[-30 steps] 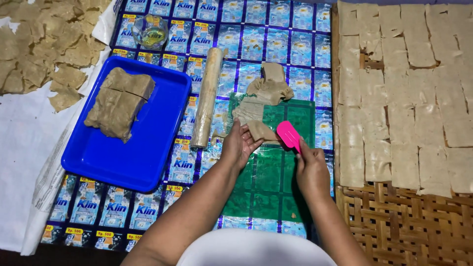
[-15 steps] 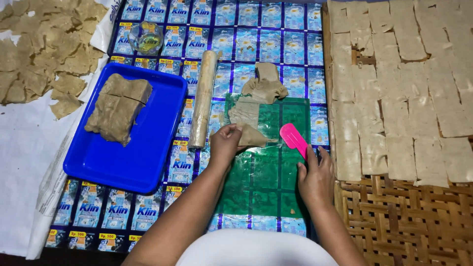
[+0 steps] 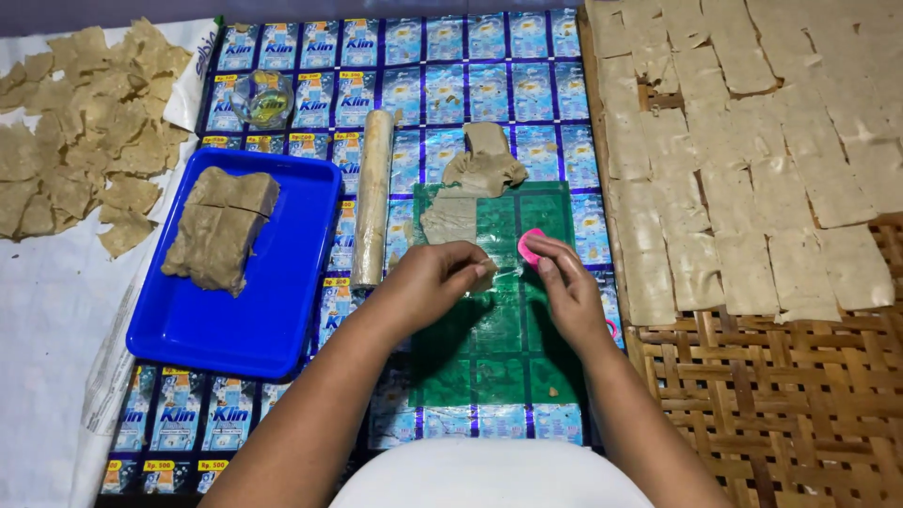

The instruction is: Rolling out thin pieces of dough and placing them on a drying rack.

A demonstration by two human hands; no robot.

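Observation:
My left hand (image 3: 435, 278) rests on the green plastic sheet (image 3: 496, 348), its fingers pinching a small bit of beige dough near the sheet's middle. My right hand (image 3: 567, 287) is shut on a pink scraper (image 3: 530, 246), whose blade touches the sheet just right of the left fingertips. A flat piece of rolled dough (image 3: 450, 218) lies on the sheet's upper left corner. More dough scraps (image 3: 486, 167) are piled just beyond the sheet.
A wooden rolling pin (image 3: 372, 198) lies left of the sheet. A blue tray (image 3: 249, 277) holds a dough block (image 3: 219, 226). A small glass bowl (image 3: 262, 98) sits behind. Cut dough squares (image 3: 752, 141) cover a woven bamboo rack (image 3: 800, 395) at right; dried pieces (image 3: 85, 122) lie far left.
Both hands have drawn closer together on the green sheet. The pink scraper has tipped down from upright until its blade meets the sheet by the left fingers.

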